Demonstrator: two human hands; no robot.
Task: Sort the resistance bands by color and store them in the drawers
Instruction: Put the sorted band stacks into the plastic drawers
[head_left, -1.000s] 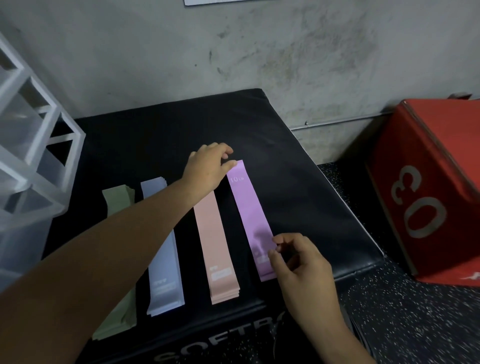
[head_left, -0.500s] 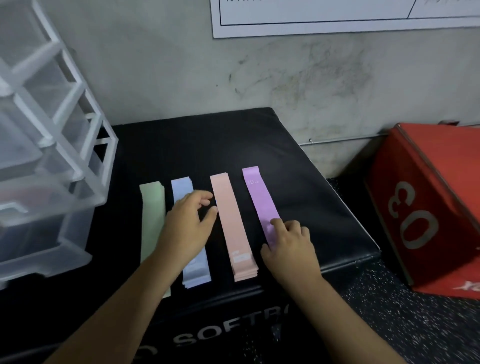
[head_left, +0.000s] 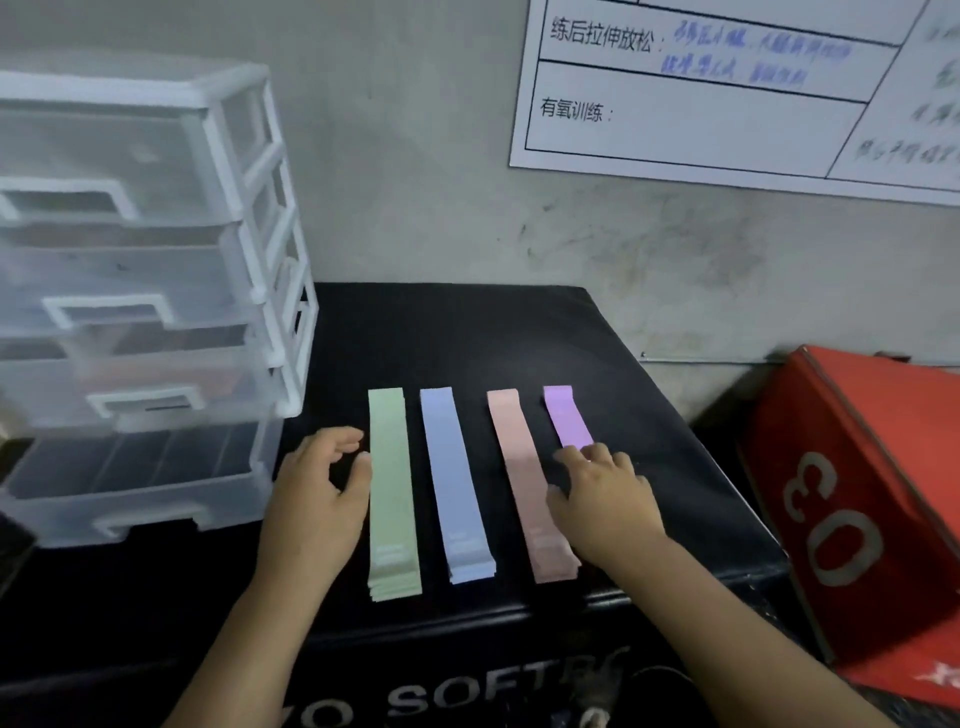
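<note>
Flat stacks of resistance bands lie side by side on the black soft box (head_left: 467, 332): green (head_left: 390, 488), blue (head_left: 453, 478), pink (head_left: 522, 467) and purple (head_left: 567, 415). My left hand (head_left: 322, 493) hovers just left of the green stack, fingers loosely curled, thumb near the stack's edge, holding nothing. My right hand (head_left: 605, 499) lies over the near half of the purple stack with relaxed fingers, its thumb side at the pink stack. The translucent drawer unit (head_left: 140, 291) stands at the left; its lowest drawer (head_left: 140, 478) is pulled out.
A red plyo box (head_left: 857, 499) marked 03 sits to the right, below the black box's edge. A concrete wall with a white training chart (head_left: 727, 93) is behind. The drawer unit's white frame stands close to my left hand.
My left hand moved left, from the far end of the pink and purple stacks, past the blue stack, to beside the green one. My right hand stayed on the purple stack. The view tilted up.
</note>
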